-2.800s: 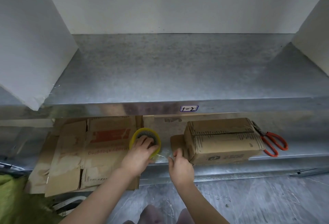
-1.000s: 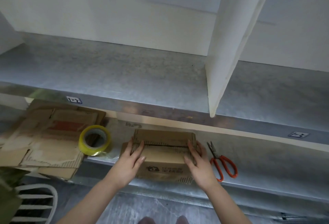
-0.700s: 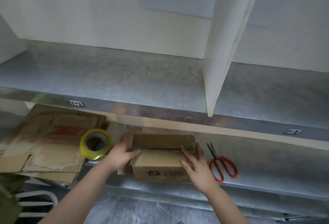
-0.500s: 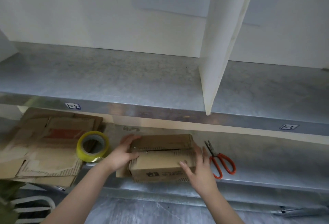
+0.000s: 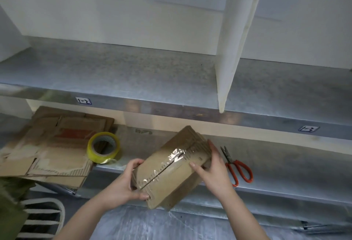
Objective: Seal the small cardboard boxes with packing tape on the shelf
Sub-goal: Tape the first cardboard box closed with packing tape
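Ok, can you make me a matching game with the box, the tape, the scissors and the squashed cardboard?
Things:
1. box
2. tape roll
3. scissors
4. flat cardboard

Clues:
A. orange handles
B. held up and tilted
C. piled at the far left
D. yellow

Pairs: 1-B, 2-D, 3-A, 4-C

The small brown cardboard box (image 5: 171,169) is held over the front edge of the grey metal lower shelf (image 5: 285,163). Left of the box the yellow roll of packing tape (image 5: 103,147) is set, flattened brown cardboard sheets (image 5: 53,150) further left; right of the box red-handled scissors (image 5: 238,165) are laid.
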A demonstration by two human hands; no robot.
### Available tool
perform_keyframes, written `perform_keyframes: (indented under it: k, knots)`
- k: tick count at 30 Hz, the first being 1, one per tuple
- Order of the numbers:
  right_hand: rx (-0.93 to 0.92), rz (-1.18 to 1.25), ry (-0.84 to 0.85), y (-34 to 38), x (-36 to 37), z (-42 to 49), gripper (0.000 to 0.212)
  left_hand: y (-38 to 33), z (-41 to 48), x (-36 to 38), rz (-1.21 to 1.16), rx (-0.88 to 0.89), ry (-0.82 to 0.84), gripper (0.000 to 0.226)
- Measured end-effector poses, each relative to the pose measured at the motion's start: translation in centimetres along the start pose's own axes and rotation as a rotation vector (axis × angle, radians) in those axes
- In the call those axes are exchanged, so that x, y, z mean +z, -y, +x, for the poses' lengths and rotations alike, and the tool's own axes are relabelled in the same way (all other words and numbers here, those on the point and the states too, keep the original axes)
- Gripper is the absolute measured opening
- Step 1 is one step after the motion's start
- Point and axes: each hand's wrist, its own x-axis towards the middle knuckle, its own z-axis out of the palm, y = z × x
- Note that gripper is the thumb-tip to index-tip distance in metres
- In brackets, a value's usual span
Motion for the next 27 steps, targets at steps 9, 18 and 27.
perform_keyframes:
  k: [9,18,27]
  knots:
    - [0.052,-0.174,-0.163,0.3,0.8,2.1,0.062,-1.4,1.8,7.1,0.302,-0.067,-0.315,0.112]
    - [-0.104,0.001,0.184,-1.5,1.6,-3.7,0.110,-1.5,1.7,9.0,0.337,0.170,-0.204,0.108]
    - [-0.093,0.001,0.379,-1.5,-0.1,-2.5,0.129,-3.5,1.7,8.9,0.468,0.216,-0.317,0.091]
